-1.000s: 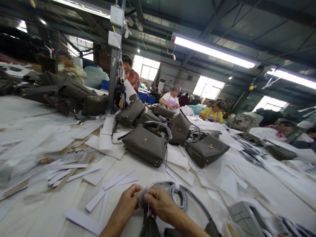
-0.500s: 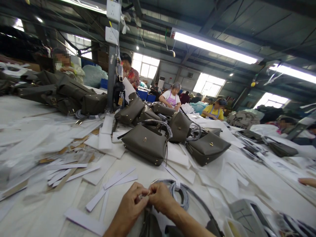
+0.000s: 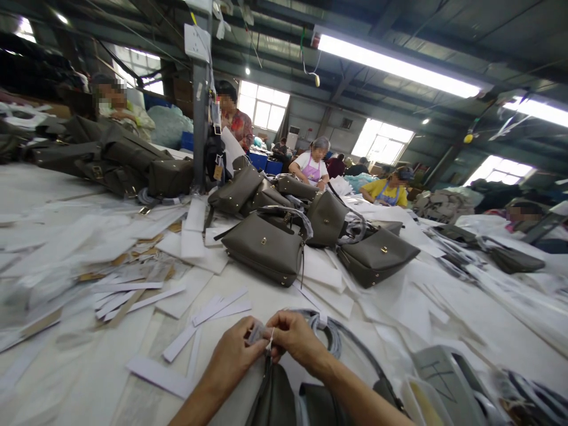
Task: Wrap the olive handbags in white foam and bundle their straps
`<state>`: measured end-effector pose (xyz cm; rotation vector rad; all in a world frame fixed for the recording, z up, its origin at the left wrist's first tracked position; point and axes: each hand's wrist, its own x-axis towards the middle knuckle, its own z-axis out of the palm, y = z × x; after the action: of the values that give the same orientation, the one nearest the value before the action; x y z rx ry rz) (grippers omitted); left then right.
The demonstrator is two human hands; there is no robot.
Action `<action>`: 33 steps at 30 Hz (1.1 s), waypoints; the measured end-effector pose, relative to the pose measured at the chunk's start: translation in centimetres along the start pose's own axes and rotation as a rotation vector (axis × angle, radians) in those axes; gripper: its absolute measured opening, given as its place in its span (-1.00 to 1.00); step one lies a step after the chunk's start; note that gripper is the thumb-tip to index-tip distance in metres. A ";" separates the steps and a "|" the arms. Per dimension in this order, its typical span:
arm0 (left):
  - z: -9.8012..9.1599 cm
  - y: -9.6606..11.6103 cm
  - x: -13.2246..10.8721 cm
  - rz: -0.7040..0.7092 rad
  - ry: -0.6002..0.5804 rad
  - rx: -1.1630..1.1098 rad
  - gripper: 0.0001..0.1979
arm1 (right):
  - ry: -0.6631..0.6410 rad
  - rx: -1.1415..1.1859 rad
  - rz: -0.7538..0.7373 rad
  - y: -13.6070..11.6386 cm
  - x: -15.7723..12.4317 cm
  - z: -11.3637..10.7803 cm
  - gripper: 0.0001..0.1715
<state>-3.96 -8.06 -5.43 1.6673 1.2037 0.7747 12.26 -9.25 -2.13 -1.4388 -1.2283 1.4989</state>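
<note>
A dark olive handbag (image 3: 273, 399) lies at the bottom of the head view, partly hidden by my right forearm. Just above its top end my hands meet, fingertips almost touching. My left hand (image 3: 235, 358) is closed, pinching a small piece of grey wrapping (image 3: 255, 332). Thumb and fingers of my right hand (image 3: 295, 340) are closed on a thin white tie (image 3: 271, 338) at the tip of the bag. Behind my right hand rests a coiled strap in grey wrapping (image 3: 331, 337). What the wrapping covers is too small to tell.
Several finished-looking olive handbags (image 3: 266, 248) lie ahead on white sheets, with another heap (image 3: 110, 160) at far left. White card strips (image 3: 157, 376) lie left of my hands. A grey box (image 3: 444, 378) and a clear tub (image 3: 421, 402) stand right. Co-workers (image 3: 310, 165) work beyond.
My hands have drawn slightly apart, and the grey wrapping and white tie now show between them. More of the handbag below is visible. Another person's hand at the right edge has left the view.
</note>
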 end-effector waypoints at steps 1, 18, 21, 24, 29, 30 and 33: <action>-0.4 0.3 0.1 -0.002 -0.057 -0.012 -0.72 | 0.002 -0.009 0.002 -0.1 -0.1 -0.2 -0.47; -3.2 2.2 -1.0 -0.035 -0.349 -0.784 -0.69 | -0.063 -0.337 -0.133 -0.5 -1.3 -2.5 -0.79; -4.1 2.3 -1.2 -0.003 -0.414 -0.822 -0.68 | -0.024 -0.244 -0.076 -1.5 -1.9 -4.0 -0.73; -4.5 2.6 -1.7 -0.087 -0.592 -0.678 -0.68 | 0.119 -0.119 -0.117 -3.6 -4.2 -6.1 -0.68; -3.9 2.5 -2.0 -0.176 -0.859 -0.481 -0.53 | 0.201 -0.012 -0.009 -5.4 -13.2 -10.6 -0.61; -3.7 2.3 -1.8 -0.175 -0.838 -0.458 -0.52 | 0.156 0.008 0.087 -5.0 -15.7 -11.2 -0.62; -3.0 1.4 -0.7 -0.148 -0.586 -0.346 -0.52 | -0.013 0.091 0.427 -1.6 -23.2 -11.3 -0.64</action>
<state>-6.28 -7.96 -3.00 1.3625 0.7197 0.3354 26.16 -28.87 7.40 -1.7035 -0.8794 1.8188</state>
